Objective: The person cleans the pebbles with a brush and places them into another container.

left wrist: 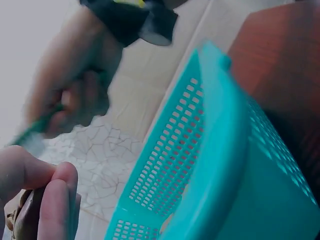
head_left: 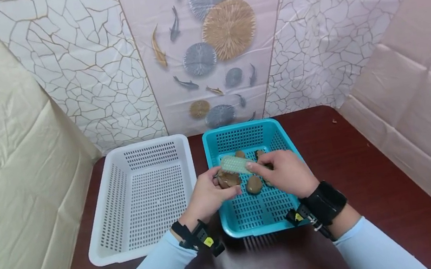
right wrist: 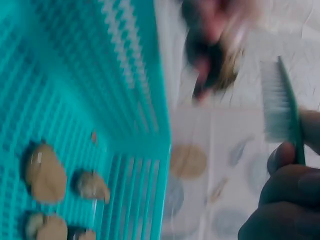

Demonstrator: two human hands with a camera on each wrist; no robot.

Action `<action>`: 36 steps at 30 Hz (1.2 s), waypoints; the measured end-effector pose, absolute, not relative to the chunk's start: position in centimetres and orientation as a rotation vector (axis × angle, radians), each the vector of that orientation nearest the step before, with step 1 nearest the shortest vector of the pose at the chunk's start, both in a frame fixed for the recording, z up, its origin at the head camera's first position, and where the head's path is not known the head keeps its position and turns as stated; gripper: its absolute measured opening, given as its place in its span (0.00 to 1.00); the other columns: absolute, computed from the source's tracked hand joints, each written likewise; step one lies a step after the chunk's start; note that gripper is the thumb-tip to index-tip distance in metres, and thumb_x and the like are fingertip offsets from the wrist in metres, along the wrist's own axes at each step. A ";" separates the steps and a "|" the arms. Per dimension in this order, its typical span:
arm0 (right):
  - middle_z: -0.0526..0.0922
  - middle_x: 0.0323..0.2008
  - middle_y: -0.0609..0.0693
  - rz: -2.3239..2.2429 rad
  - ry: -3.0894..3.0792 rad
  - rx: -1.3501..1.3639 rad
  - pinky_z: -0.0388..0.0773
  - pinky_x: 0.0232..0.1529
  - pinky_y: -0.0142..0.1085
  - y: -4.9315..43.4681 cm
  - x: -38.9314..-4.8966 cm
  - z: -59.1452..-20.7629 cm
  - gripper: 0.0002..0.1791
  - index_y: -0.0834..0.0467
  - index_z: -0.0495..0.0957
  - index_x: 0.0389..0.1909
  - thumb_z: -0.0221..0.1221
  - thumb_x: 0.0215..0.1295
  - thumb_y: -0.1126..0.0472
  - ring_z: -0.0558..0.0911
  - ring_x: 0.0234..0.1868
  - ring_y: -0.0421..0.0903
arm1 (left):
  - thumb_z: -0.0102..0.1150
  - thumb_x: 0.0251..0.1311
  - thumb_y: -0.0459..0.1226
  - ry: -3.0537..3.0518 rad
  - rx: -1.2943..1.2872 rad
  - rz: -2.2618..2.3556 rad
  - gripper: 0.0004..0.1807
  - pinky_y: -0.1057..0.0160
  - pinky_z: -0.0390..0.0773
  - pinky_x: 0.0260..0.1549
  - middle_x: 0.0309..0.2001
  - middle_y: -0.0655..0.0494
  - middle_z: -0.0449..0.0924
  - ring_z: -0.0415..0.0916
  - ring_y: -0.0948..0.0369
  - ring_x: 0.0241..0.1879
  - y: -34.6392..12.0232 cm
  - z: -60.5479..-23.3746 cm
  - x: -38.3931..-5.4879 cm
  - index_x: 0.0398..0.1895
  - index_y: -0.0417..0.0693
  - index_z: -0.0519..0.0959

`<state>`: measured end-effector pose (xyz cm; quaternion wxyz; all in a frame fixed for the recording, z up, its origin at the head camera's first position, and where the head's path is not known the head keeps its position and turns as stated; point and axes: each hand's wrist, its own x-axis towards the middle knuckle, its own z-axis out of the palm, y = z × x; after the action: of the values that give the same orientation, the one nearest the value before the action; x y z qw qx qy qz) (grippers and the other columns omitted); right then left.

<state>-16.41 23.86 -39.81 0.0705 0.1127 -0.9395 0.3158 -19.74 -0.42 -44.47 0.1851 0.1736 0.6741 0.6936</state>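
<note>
Over the turquoise basket, my left hand holds a brown lump that looks coated in mud; its exact kind does not show. My right hand grips a scrub brush with a green back and pale bristles. In the head view the brush end overlaps the top of the held lump; whether the bristles touch it I cannot tell. Several similar brown lumps lie on the basket floor, one rounded lump between my hands and a longer lump in the right wrist view.
A white basket stands to the left of the turquoise one, with slotted walls. Both are on a dark red-brown table. Patterned cloth hangs behind it, and plain cream cloth lines the sides.
</note>
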 end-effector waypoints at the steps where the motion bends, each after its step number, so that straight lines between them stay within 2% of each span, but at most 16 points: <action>1: 0.61 0.16 0.42 0.982 -2.835 0.364 0.59 0.21 0.38 23.7 -16.5 -39.9 0.29 0.48 0.76 0.20 0.60 0.83 0.38 0.66 0.19 0.45 | 0.76 0.64 0.28 1.895 0.509 1.952 0.34 0.60 0.89 0.44 0.47 0.46 0.88 0.88 0.57 0.42 -0.4 -44.5 -19.7 0.72 0.37 0.75; 3: 0.62 0.16 0.42 0.927 -2.856 0.349 0.58 0.20 0.38 23.8 -16.5 -40.1 0.29 0.48 0.76 0.19 0.60 0.83 0.38 0.66 0.19 0.45 | 0.77 0.63 0.28 1.912 0.535 1.936 0.35 0.62 0.88 0.43 0.45 0.47 0.87 0.86 0.58 0.41 -0.3 -44.5 -19.8 0.73 0.37 0.75; 8: 0.59 0.15 0.44 0.695 -2.851 0.157 0.53 0.20 0.38 25.1 -16.6 -40.6 0.32 0.49 0.67 0.15 0.63 0.81 0.42 0.64 0.18 0.46 | 0.79 0.61 0.30 1.988 0.498 1.897 0.37 0.64 0.87 0.40 0.41 0.49 0.89 0.87 0.59 0.39 -0.6 -44.5 -19.8 0.74 0.42 0.76; 11: 0.60 0.16 0.44 0.850 -2.821 0.251 0.56 0.21 0.39 24.7 -16.5 -40.3 0.31 0.50 0.72 0.17 0.62 0.82 0.40 0.65 0.19 0.47 | 0.79 0.62 0.29 1.979 0.520 1.890 0.34 0.64 0.87 0.39 0.41 0.48 0.89 0.87 0.59 0.39 -0.6 -44.3 -19.8 0.72 0.40 0.77; 14: 0.62 0.16 0.43 0.969 -2.830 0.354 0.60 0.22 0.39 24.1 -16.7 -40.2 0.30 0.50 0.76 0.19 0.59 0.83 0.38 0.67 0.20 0.46 | 0.77 0.63 0.28 1.898 0.555 1.911 0.34 0.61 0.89 0.43 0.43 0.46 0.89 0.87 0.58 0.40 -0.4 -44.3 -19.9 0.73 0.37 0.75; 20: 0.59 0.15 0.43 0.753 -2.856 0.165 0.54 0.20 0.39 24.9 -16.4 -40.5 0.32 0.49 0.69 0.16 0.63 0.82 0.42 0.64 0.19 0.46 | 0.76 0.64 0.27 1.874 0.475 1.934 0.43 0.57 0.91 0.46 0.46 0.44 0.90 0.91 0.56 0.44 -0.6 -44.5 -19.6 0.81 0.39 0.69; 26: 0.62 0.16 0.43 0.994 -2.806 0.344 0.59 0.22 0.39 24.1 -16.5 -40.0 0.28 0.48 0.77 0.20 0.61 0.83 0.40 0.67 0.20 0.46 | 0.76 0.65 0.28 1.824 0.511 1.954 0.38 0.54 0.91 0.48 0.44 0.45 0.89 0.89 0.57 0.44 -0.5 -44.4 -19.6 0.77 0.39 0.73; 32: 0.58 0.15 0.43 0.782 -2.861 0.157 0.54 0.20 0.38 25.1 -16.6 -40.7 0.32 0.49 0.69 0.16 0.62 0.82 0.41 0.64 0.18 0.45 | 0.75 0.66 0.26 1.765 0.433 1.992 0.38 0.48 0.90 0.51 0.49 0.40 0.88 0.90 0.56 0.46 -0.6 -44.5 -19.5 0.78 0.42 0.73; 36: 0.62 0.15 0.45 0.922 -2.822 0.266 0.57 0.21 0.39 24.9 -16.6 -40.2 0.31 0.50 0.73 0.18 0.61 0.82 0.40 0.67 0.19 0.48 | 0.74 0.67 0.26 1.750 0.456 1.988 0.38 0.48 0.89 0.52 0.51 0.36 0.87 0.90 0.56 0.47 -0.7 -44.4 -19.6 0.79 0.39 0.71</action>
<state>-16.55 24.93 -40.24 0.0804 0.0890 -0.9437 0.3083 -19.63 -0.71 -44.45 0.2249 0.1654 0.6345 0.7208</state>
